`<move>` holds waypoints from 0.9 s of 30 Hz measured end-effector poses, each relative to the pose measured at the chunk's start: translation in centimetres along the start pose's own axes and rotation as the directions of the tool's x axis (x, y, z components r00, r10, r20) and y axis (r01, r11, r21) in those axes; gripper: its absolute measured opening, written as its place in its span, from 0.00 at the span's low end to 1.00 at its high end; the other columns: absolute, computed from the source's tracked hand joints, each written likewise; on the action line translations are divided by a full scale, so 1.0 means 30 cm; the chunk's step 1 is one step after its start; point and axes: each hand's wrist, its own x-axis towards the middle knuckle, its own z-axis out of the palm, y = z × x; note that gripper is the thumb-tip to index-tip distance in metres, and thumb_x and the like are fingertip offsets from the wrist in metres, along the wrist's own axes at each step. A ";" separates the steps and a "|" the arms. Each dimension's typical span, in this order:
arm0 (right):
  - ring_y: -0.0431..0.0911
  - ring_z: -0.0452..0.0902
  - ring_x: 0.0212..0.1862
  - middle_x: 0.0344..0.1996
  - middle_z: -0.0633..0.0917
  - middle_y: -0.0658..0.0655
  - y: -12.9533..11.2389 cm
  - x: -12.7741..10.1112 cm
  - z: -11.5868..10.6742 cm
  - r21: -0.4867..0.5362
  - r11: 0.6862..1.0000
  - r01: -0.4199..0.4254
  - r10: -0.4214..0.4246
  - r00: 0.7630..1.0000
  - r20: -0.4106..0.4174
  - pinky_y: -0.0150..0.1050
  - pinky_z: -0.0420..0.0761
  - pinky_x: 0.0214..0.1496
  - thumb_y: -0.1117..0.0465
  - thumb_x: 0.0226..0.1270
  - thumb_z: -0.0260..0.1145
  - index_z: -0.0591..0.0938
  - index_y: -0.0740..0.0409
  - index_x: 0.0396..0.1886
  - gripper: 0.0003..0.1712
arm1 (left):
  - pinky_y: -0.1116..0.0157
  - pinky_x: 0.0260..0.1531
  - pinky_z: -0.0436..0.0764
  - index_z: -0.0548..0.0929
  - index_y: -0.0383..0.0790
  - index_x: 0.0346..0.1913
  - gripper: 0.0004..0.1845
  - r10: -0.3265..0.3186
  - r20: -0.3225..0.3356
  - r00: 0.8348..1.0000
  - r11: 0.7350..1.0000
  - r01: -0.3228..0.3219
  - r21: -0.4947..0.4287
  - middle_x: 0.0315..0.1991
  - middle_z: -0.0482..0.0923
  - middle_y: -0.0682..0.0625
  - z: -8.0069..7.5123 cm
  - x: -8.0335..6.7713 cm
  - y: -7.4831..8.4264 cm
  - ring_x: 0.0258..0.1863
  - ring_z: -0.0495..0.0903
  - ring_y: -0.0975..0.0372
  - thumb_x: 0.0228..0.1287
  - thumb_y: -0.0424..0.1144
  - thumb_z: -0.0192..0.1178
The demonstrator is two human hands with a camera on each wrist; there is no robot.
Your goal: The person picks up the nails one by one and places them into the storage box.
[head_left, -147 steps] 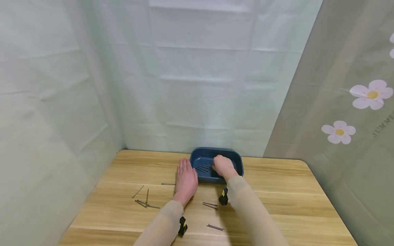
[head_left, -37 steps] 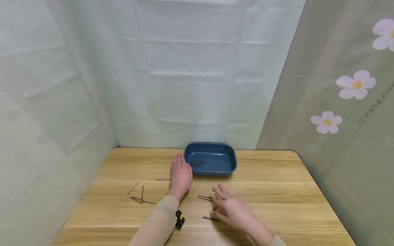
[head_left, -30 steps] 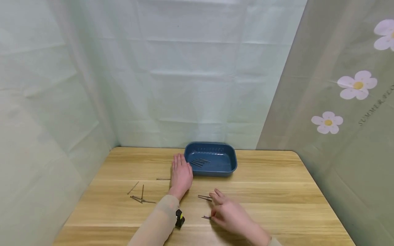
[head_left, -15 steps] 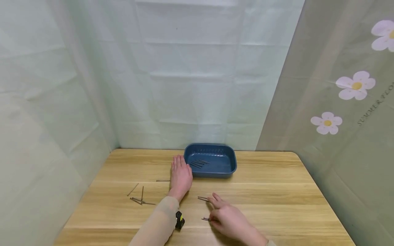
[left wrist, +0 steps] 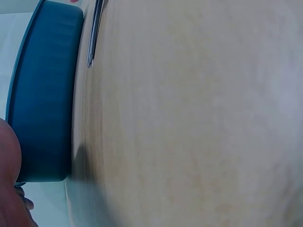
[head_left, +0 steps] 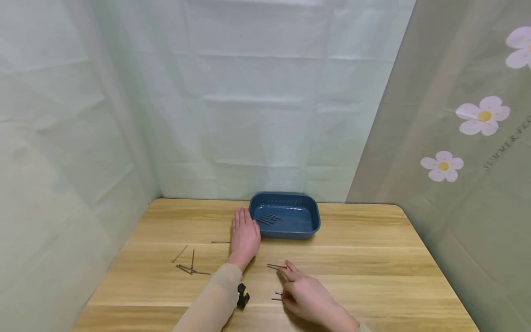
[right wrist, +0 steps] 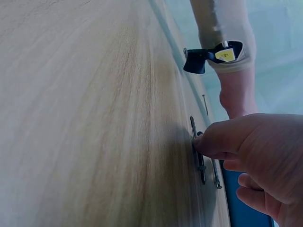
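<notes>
My left hand (head_left: 244,237) lies with straight fingers against the left end of a blue tray (head_left: 290,234). Inside that tray, several dark nails (head_left: 269,219) lie side by side. Nearer me, my right hand (head_left: 309,296) is low over the table, thumb and index finger pinching one of two nails (head_left: 276,299). In the right wrist view the thumb (right wrist: 213,139) covers part of these nails (right wrist: 193,125). Another pair of nails (head_left: 274,266) lies just beyond, by the outstretched fingers of the same hand.
Several loose nails (head_left: 191,271) lie crossed on the table's left side, and one more nail (head_left: 220,242) lies beside the left hand. The wooden table (head_left: 365,258) ends at a pale curtain (head_left: 257,138) behind the tray.
The right hand has come from inside the tray down to the nails near me. Its fingertips have closed there, and the two nails have spread apart slightly. The left hand stays by the tray.
</notes>
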 end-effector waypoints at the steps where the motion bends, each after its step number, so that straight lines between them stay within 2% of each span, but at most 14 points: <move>1: 0.63 0.74 0.73 0.69 0.82 0.63 0.000 0.000 0.000 0.001 1.000 -0.001 0.001 1.000 0.001 0.44 0.87 0.58 0.60 0.58 0.79 0.83 0.45 0.23 0.12 | 0.42 0.80 0.54 0.59 0.19 0.80 0.31 0.004 -0.002 1.000 1.000 -0.004 0.006 0.81 0.56 0.26 0.002 0.001 -0.001 0.83 0.51 0.36 0.86 0.40 0.43; 5: 0.63 0.75 0.73 0.68 0.82 0.63 -0.001 0.000 0.002 0.006 1.000 0.012 -0.012 1.000 -0.010 0.43 0.88 0.56 0.61 0.58 0.78 0.80 0.45 0.20 0.14 | 0.42 0.80 0.56 0.59 0.19 0.79 0.31 0.015 -0.007 1.000 1.000 -0.014 0.025 0.81 0.57 0.26 0.004 0.000 -0.003 0.82 0.52 0.36 0.86 0.40 0.44; 14: 0.62 0.75 0.73 0.68 0.82 0.63 -0.004 0.008 0.013 -0.005 1.000 0.009 -0.009 1.000 -0.012 0.44 0.86 0.59 0.62 0.60 0.75 0.79 0.46 0.19 0.15 | 0.41 0.80 0.56 0.60 0.19 0.79 0.31 0.003 -0.009 1.000 1.000 -0.003 0.022 0.81 0.57 0.26 -0.008 -0.004 -0.005 0.82 0.52 0.36 0.86 0.40 0.43; 21: 0.62 0.73 0.74 0.69 0.81 0.66 -0.012 0.015 0.000 -0.034 0.999 0.006 -0.005 0.999 0.036 0.48 0.82 0.66 0.62 0.63 0.73 0.77 0.48 0.19 0.16 | 0.41 0.80 0.56 0.61 0.18 0.78 0.30 0.015 -0.021 1.000 1.000 -0.015 0.014 0.79 0.59 0.25 0.001 -0.001 -0.007 0.82 0.53 0.36 0.86 0.39 0.43; 27: 0.63 0.72 0.75 0.70 0.80 0.66 -0.015 0.013 0.004 -0.072 0.997 0.009 -0.005 0.998 0.058 0.48 0.82 0.66 0.60 0.65 0.73 0.77 0.49 0.20 0.16 | 0.42 0.80 0.56 0.60 0.18 0.79 0.30 0.029 -0.021 0.999 0.999 -0.029 0.026 0.79 0.59 0.25 0.000 0.002 -0.002 0.82 0.53 0.35 0.86 0.38 0.43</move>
